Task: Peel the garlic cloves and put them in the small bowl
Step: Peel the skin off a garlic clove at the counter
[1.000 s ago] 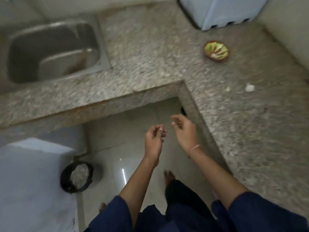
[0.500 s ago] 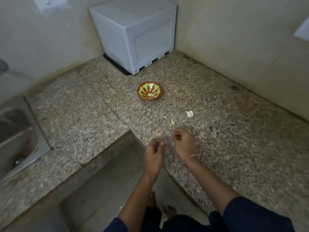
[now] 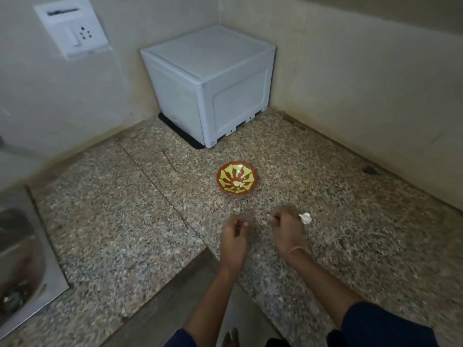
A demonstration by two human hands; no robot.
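On the granite counter [image 3: 105, 234], head view: both hands by front edge, blurred.
L hand [image 3: 234, 237]: fingers curled in; can't tell if it's got anything.
R hand [image 3: 285, 229]: fingers curled too, pale speck at tips; too blurry to call a grip.
Garlic [image 3: 305, 218]: white piece on counter, just beside R hand's R side.
Small bowl [image 3: 237, 178]: red w/ yellow-green pattern, upright, beyond both hands, apart.
Back corner: white box [image 3: 210, 83]; switch plate [image 3: 72, 31] on wall; sink [image 3: 17, 259] far L.

white box [image 3: 213, 78], wall socket [image 3: 72, 33], steel sink [image 3: 17, 261]
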